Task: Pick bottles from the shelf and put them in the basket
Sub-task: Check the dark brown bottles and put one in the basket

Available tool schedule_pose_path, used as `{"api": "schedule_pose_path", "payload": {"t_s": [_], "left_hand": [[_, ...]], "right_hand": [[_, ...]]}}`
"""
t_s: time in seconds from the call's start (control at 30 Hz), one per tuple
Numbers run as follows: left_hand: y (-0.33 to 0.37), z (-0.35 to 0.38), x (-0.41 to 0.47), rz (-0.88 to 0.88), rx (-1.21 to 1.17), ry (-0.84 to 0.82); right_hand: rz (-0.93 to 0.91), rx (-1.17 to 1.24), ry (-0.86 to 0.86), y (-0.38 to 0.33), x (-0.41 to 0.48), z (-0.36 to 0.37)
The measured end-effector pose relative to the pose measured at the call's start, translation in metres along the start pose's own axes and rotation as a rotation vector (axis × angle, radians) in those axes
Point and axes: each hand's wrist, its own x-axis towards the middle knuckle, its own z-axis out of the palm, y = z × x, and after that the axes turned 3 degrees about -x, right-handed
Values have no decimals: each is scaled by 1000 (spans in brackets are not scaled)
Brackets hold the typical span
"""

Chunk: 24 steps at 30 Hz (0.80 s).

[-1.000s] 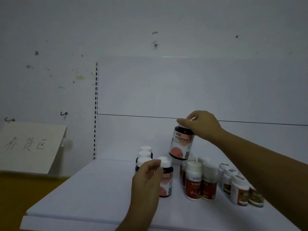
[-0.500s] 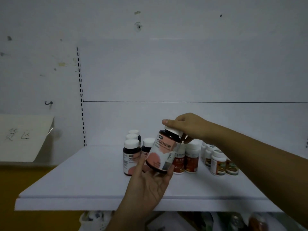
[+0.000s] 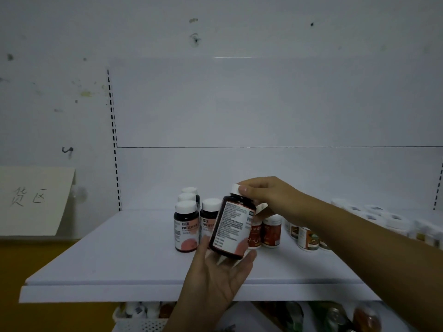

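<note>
Here we see a dark supplement bottle [image 3: 231, 227] held tilted above the white shelf [image 3: 134, 264]: the right hand [image 3: 268, 196] pinches its white cap, the left hand [image 3: 220, 274] cups its base. More bottles [image 3: 187, 226] stand behind; below, perhaps a basket [image 3: 139, 321], partly visible.

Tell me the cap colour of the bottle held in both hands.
White, on the held bottle; the cap shows best in the head view.
</note>
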Motion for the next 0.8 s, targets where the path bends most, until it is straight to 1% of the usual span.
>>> {"api": "schedule_pose_path", "payload": {"t_s": [0.03, 0.1, 0.2, 0.23, 0.3, 0.4, 0.43, 0.5, 0.53, 0.63, 0.67, 0.7, 0.8], "left_hand": [[0, -1, 1, -11, 15, -10], [-2, -4, 4, 25, 61, -20], [-8, -8, 7, 113, 137, 4], [-9, -8, 8, 129, 163, 8], [-9, -9, 7, 95, 189, 1], [-7, -6, 6, -44, 77, -15], [-6, -5, 6, -42, 54, -28], [-7, -5, 10, 43, 52, -48], [-9, -8, 13, 98, 70, -45], [-17, -14, 20, 215, 173, -5], [-19, -14, 21, 219, 191, 10], [-19, -14, 21, 197, 190, 12], [-16, -13, 21, 41, 116, -27]], "right_hand": [[6, 31, 3, 1, -1, 0], [44, 30, 6, 2, -2, 1], [98, -165, 50, 5, -1, 4], [97, -182, 75, 6, -1, 5], [85, -100, 89, 6, -1, 6], [47, 26, 31, 4, -4, 2], [40, 60, 17, 5, -5, 1], [51, 97, 15, 5, -5, 2], [71, 67, 30, 4, -6, 4], [115, -151, 102, 3, -5, 10], [114, -160, 117, 4, -5, 10], [108, -121, 110, 6, -5, 9], [78, 46, 39, 11, -5, 3]]}}
